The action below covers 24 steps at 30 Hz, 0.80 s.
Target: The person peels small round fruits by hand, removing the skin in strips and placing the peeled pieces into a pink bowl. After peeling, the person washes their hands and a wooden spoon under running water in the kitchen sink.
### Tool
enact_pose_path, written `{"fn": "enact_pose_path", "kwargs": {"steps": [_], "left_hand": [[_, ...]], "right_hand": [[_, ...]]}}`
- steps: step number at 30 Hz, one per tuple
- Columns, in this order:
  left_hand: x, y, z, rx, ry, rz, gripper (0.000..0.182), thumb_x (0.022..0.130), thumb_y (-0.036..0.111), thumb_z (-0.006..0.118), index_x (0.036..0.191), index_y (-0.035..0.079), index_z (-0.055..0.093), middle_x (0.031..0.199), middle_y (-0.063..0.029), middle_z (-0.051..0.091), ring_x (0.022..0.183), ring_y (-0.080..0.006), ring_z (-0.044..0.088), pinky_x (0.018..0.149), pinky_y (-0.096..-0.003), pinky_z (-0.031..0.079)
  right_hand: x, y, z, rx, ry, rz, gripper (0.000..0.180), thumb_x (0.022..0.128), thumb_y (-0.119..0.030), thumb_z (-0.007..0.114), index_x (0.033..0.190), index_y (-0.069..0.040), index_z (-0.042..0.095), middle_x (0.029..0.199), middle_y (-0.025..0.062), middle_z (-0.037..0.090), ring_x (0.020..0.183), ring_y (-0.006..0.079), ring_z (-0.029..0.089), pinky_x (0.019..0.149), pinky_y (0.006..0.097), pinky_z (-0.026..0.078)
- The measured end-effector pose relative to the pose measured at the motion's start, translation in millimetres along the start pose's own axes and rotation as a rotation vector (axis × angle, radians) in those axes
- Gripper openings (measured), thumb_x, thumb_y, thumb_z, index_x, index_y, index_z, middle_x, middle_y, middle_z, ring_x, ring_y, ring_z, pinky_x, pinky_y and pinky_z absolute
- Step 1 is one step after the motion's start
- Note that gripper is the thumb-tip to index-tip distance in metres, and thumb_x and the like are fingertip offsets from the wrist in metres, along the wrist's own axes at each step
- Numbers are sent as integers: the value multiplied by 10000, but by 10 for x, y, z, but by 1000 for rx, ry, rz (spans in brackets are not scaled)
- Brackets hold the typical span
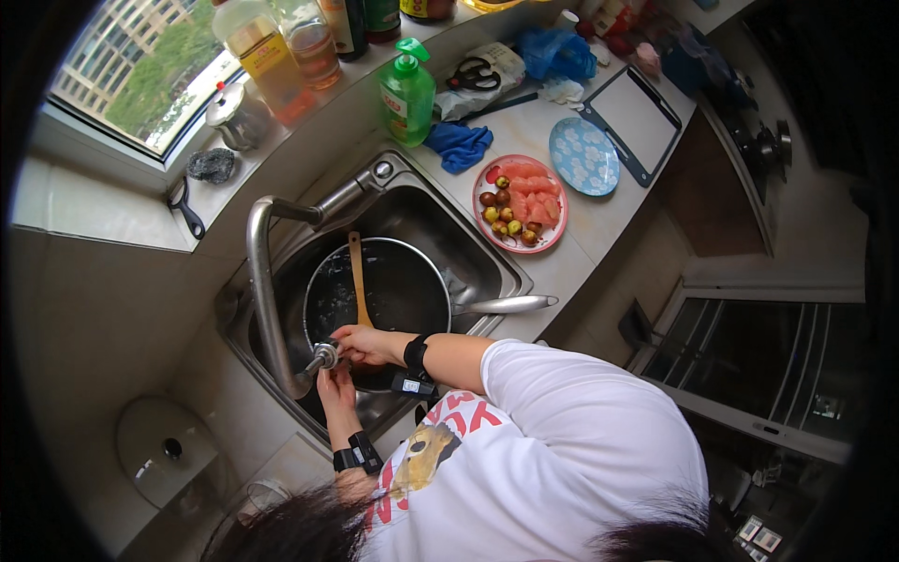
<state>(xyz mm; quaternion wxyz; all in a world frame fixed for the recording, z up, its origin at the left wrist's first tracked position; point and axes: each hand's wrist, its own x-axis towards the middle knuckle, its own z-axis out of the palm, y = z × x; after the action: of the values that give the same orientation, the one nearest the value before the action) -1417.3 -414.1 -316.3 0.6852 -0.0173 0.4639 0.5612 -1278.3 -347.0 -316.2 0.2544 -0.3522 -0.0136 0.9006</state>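
Observation:
My right hand [366,344] reaches in from the right, beside the outlet end of the metal faucet [261,295]. My left hand [338,395] is just below it, palm partly turned up. The fingers of both hands meet around the faucet head [324,355], which hides whether anything is between them. Beneath them a dark frying pan [414,281] with a metal handle [509,304] lies in the steel sink [484,239]. A wooden spatula [357,270] leans in the pan, its lower end near my right hand.
On the counter to the right are a plate of fruit [489,234], a blue flowered plate [583,156] and a cutting board [635,116]. Behind the sink stand a green soap bottle [407,98] and a blue cloth [460,144]. A peeler [187,211] lies on the sill.

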Motion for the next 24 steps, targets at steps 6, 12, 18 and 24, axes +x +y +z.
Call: {"fn": "enact_pose_path", "kwargs": {"steps": [6,12,18,24], "left_hand": [[-221,72,-117,-45,-17,-159,237,926,298,498,877,77,571,759,-16,573,504,-70,401,394,-198,277],[-213,-67,-44,-121,221,-105,108,905,193,547,919,90,575,772,-14,570,547,-85,414,416,-200,294],[-278,-26,-66,-25,14,-109,117,889,133,573,993,81,561,848,-6,569,594,-84,406,449,-197,301],[-270,-13,-110,-141,-113,-140,166,925,186,517,1030,67,566,913,-28,579,650,-96,435,478,-189,323]], "right_hand": [[84,4,9,-4,65,175,104,848,-11,495,922,-57,551,713,47,514,433,85,344,357,225,235],[73,96,185,15,134,-8,249,906,-189,399,752,-38,525,602,43,464,443,106,354,366,235,238],[31,28,179,-173,94,21,296,903,-210,405,660,-86,519,578,31,474,464,95,378,393,226,248],[-22,38,247,-281,56,90,207,854,-154,439,676,-121,540,590,5,481,448,106,369,393,244,239]]}}
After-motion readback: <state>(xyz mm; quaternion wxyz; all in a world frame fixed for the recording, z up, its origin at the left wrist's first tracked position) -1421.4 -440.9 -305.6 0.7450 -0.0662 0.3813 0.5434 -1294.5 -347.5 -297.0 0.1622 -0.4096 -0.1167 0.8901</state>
